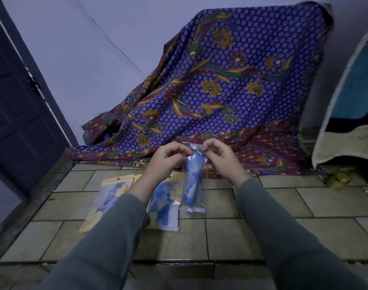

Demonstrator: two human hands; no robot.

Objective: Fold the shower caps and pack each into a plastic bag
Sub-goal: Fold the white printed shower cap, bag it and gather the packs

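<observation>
While you hold the plastic bag (194, 181) up in front of you, keep its top edge flat and straight. Your left hand (166, 159) pinches the top of the bag on one side, with its fingers curled in. Your right hand (220, 158) pinches the top on the other side the same way. The bag hangs down between them, above the tiled floor (262, 231).

Inside the bag sits a folded shower cap (192, 176). It looks like a long, fat roll, blue with pale patches. It seems to be all the way in, so I think you are now closing the top. Press the flap down slowly from one side to the other. Push out the air first, or the bag may puff up. Do not pull hard, because thin plastic can stretch or tear.

The bag is clear, shiny and crinkly. The cap looks soft and squashy, so it may try to spring open.

Two flat packs (164, 206) lie on the floor below your left arm. They are flat and shiny, with yellow tops and blue flower prints. Behind your hands, a flowery cloth (220, 84) hangs in soft folds.
</observation>
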